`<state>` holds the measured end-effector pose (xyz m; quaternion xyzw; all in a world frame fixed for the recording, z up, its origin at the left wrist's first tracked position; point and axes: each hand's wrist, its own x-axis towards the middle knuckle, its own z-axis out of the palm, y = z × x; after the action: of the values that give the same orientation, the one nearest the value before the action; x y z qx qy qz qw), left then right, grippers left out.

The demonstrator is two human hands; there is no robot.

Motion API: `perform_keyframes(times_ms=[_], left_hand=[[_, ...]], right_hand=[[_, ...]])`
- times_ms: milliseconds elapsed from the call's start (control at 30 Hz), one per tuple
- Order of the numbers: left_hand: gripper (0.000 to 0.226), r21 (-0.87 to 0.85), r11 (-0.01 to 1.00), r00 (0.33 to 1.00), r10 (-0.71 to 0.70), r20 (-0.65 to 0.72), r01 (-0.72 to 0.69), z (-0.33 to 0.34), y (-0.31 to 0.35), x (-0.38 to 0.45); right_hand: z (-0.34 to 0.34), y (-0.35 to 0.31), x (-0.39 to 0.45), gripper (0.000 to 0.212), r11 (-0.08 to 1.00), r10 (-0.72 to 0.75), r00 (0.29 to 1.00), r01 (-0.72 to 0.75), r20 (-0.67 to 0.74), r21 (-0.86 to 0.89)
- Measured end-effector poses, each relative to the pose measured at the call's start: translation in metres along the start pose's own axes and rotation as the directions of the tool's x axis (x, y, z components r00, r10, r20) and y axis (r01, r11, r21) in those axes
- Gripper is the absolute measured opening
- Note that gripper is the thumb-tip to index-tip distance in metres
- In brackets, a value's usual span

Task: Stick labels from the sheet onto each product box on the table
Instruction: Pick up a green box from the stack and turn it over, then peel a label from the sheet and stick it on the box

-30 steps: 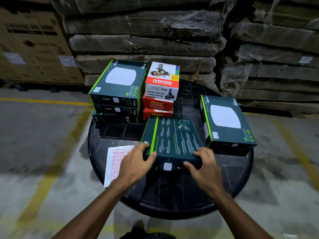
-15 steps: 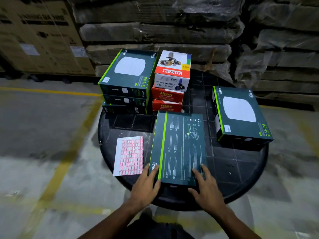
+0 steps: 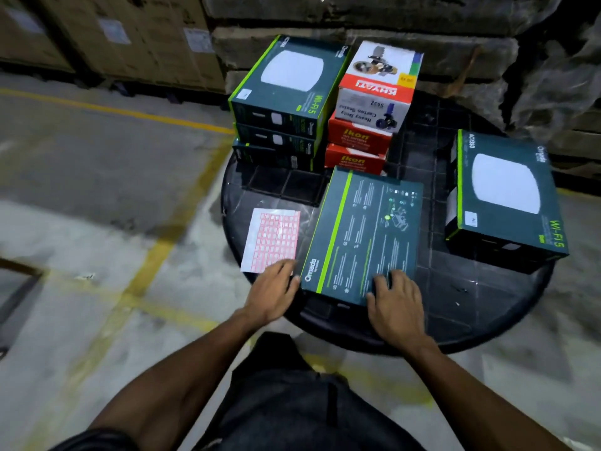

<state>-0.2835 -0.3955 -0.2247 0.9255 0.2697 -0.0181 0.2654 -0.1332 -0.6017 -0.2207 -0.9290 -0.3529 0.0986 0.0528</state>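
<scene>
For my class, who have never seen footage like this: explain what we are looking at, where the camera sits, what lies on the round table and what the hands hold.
No machine here: a person works with bare hands, filmed by a camera worn on the head, looking down. On the round black table lie a red label sheet, a stack of dark green boxes, a stack of red and white boxes, and a lone green box at the right. Nearest lies a green box face down. The right hand rests with bent fingers on its near edge. The left hand reaches to the sheet's near corner. Neither hand holds anything up.
</scene>
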Motion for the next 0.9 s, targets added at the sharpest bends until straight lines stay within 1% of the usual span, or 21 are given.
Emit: perform_keyframes(times_ms=[133,233,367,433,500,633,767,833,900], left_hand=[[0.049,0.02,0.995,0.995,-0.095,-0.037,0.096,-0.017,-0.024,0.012],[0.041,0.052,0.987,0.988,-0.148,-0.048,0.151,-0.031,-0.048,0.033],[0.04,0.121,0.98,0.987,-0.159,-0.019,0.16,-0.048,-0.084,0.07],[0.04,0.158,0.978,0.991,-0.134,0.001,0.132,-0.057,-0.098,0.088],[0.042,0.196,0.978,0.996,-0.081,0.022,0.075,-0.064,-0.109,0.104],[0.05,0.287,0.957,0.996,-0.001,0.093,-0.026,-0.071,-0.131,0.128],[0.058,0.33,0.933,0.976,0.076,0.203,-0.142,-0.075,-0.149,0.139],[0.059,0.347,0.92,0.967,0.108,0.229,-0.184,-0.076,-0.156,0.142],[0.059,0.338,0.921,0.964,0.116,0.238,-0.194,-0.076,-0.159,0.143]], right_hand=[[-0.008,-0.029,0.022,0.032,0.989,-0.142,0.989,0.141,0.029,0.042],[-0.009,-0.056,0.046,0.032,0.971,-0.232,0.973,0.231,0.011,0.061],[-0.013,-0.102,0.086,0.034,0.961,-0.268,0.963,0.265,0.023,0.081],[-0.015,-0.125,0.107,0.032,0.958,-0.272,0.962,0.266,0.039,0.11],[-0.015,-0.147,0.129,0.032,0.957,-0.266,0.961,0.254,0.073,0.138],[-0.009,-0.181,0.166,0.033,0.963,-0.186,0.974,0.154,0.13,0.222],[0.002,-0.204,0.187,0.03,0.963,-0.133,0.976,0.086,0.174,0.255],[0.009,-0.213,0.194,0.031,0.962,-0.116,0.973,0.06,0.2,0.267],[0.016,-0.22,0.201,0.032,0.961,-0.109,0.969,0.046,0.22,0.274]])
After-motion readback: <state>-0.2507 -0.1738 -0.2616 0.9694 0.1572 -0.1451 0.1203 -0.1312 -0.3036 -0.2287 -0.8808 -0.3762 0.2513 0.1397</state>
